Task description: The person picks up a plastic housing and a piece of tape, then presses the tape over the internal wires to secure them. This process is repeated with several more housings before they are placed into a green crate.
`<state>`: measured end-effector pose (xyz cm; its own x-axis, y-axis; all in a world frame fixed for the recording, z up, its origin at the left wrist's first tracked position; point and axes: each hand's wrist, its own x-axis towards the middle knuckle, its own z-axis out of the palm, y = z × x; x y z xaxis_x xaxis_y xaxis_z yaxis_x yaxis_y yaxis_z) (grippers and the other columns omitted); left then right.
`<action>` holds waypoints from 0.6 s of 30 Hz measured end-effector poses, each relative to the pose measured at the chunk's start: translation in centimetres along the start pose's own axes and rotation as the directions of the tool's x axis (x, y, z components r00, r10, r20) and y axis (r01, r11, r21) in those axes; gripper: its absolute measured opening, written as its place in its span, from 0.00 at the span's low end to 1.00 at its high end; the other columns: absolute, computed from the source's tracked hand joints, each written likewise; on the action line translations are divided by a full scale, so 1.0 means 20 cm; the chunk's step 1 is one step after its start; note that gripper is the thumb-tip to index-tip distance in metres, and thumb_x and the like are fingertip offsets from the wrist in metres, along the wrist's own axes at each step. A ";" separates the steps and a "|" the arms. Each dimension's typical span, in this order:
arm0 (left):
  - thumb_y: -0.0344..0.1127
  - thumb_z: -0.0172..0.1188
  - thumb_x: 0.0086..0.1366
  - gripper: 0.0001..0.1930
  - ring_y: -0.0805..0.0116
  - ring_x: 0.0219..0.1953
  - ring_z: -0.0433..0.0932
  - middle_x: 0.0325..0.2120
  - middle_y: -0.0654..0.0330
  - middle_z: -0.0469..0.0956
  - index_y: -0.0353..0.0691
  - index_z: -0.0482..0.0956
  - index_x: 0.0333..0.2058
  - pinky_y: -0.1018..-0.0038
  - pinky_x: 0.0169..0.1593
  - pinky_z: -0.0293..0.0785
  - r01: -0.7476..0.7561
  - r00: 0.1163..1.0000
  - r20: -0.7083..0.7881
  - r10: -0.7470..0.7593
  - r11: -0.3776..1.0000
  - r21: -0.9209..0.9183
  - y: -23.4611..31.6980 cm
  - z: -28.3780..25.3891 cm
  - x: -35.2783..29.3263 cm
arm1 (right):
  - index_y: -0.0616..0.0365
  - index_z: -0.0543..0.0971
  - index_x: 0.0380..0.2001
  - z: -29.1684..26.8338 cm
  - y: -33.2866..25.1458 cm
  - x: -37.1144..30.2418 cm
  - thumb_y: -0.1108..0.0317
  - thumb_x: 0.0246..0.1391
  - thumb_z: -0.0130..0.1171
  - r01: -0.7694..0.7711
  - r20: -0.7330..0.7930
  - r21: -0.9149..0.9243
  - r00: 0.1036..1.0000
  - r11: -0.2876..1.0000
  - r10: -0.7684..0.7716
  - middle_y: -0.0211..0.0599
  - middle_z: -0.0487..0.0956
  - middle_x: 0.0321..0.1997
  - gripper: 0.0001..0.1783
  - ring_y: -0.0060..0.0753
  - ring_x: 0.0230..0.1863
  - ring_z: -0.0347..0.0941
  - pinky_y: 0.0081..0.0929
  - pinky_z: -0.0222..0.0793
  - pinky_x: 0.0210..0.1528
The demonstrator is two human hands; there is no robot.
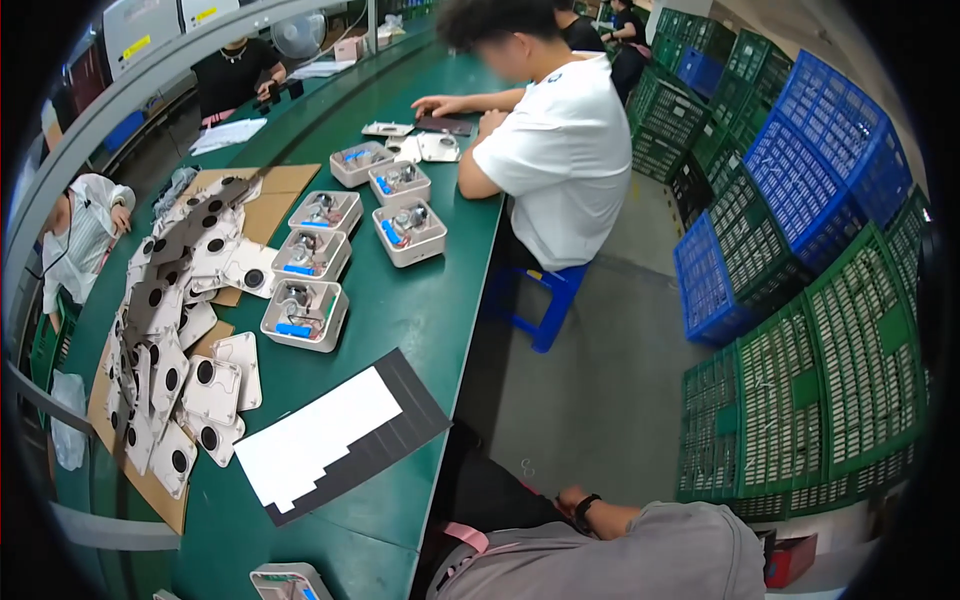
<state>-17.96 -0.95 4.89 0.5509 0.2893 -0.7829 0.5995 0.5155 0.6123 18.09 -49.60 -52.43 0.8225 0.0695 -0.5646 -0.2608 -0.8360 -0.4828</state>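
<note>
My right hand (573, 499), with a black band at its wrist, rests low beside my dark-trousered thigh, off the table. Its fingers are mostly hidden, so I cannot tell whether they hold anything. My left hand is out of view. Left of my lap, a black sheet with a white stepped area (325, 437) lies on the green table (390, 325). Beyond it stand several light-grey open housings (305, 316) with blue cylinders and wiring inside. Many pale cover plates with round black discs (211, 390) are heaped on cardboard (283, 190). Another housing (290, 578) is cut off at the lower edge.
A person in a white shirt (570, 150) sits farther along the table on a blue stool (545, 305), hand near a dark flat piece (445, 125). Green crates (830, 380) and blue crates (825, 150) are stacked right. A metal rail (75, 165) curves along the left; other people are beyond.
</note>
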 end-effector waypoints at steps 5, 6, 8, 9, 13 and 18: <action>0.37 0.64 0.71 0.14 0.47 0.45 0.84 0.47 0.49 0.86 0.38 0.82 0.51 0.53 0.54 0.79 -0.228 0.945 -0.159 0.287 0.922 0.312 0.56 0.13 0.06 | 0.52 0.91 0.33 -0.20 -0.89 -0.30 0.56 0.58 0.60 0.520 0.673 -0.660 0.731 0.542 0.117 0.42 0.88 0.35 0.15 0.47 0.36 0.86 0.49 0.80 0.37; 0.38 0.63 0.71 0.14 0.46 0.46 0.84 0.48 0.49 0.86 0.40 0.81 0.52 0.51 0.55 0.79 -0.264 0.940 -0.117 0.319 0.903 0.339 0.64 0.12 0.08 | 0.52 0.90 0.34 -0.16 -0.87 -0.30 0.55 0.60 0.58 0.522 0.638 -0.689 0.766 0.503 0.078 0.44 0.88 0.36 0.17 0.49 0.37 0.86 0.49 0.79 0.37; 0.40 0.63 0.72 0.15 0.45 0.47 0.84 0.49 0.50 0.86 0.42 0.81 0.54 0.49 0.57 0.78 -0.342 0.930 -0.001 0.369 0.862 0.375 0.78 0.09 0.16 | 0.53 0.90 0.36 -0.13 -0.68 -0.31 0.53 0.62 0.57 0.566 0.653 -0.712 0.752 0.416 0.095 0.46 0.88 0.38 0.18 0.50 0.38 0.86 0.50 0.79 0.37; 0.37 0.64 0.69 0.14 0.53 0.44 0.84 0.44 0.52 0.86 0.39 0.81 0.50 0.56 0.52 0.78 -0.405 0.900 -0.004 0.435 0.842 0.357 0.80 0.05 0.18 | 0.52 0.90 0.36 -0.12 -0.57 -0.32 0.54 0.61 0.57 0.433 0.602 -0.648 0.795 0.627 0.073 0.50 0.87 0.41 0.18 0.53 0.44 0.85 0.50 0.79 0.44; 0.29 0.69 0.61 0.13 0.59 0.37 0.84 0.35 0.53 0.86 0.36 0.79 0.43 0.67 0.44 0.78 -0.466 0.836 -0.123 0.535 0.810 0.355 0.72 0.03 0.18 | 0.52 0.90 0.37 0.02 -0.58 -0.42 0.56 0.60 0.56 0.397 0.690 -0.497 0.720 0.772 0.074 0.54 0.86 0.44 0.17 0.56 0.49 0.84 0.51 0.78 0.51; 0.27 0.71 0.57 0.15 0.59 0.34 0.84 0.33 0.53 0.84 0.36 0.78 0.43 0.68 0.40 0.77 -0.449 0.677 -0.176 0.714 0.591 0.671 0.63 -0.01 0.16 | 0.52 0.89 0.40 0.14 -0.80 -0.38 0.55 0.60 0.57 0.446 0.768 -0.401 0.640 0.800 0.027 0.54 0.86 0.45 0.17 0.56 0.50 0.83 0.51 0.78 0.52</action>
<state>-8.76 6.58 9.97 0.6992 0.7061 -0.1124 0.4964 -0.3663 0.7870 14.61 -35.34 -42.29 0.1314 0.4397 -0.8885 0.3610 -0.8559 -0.3702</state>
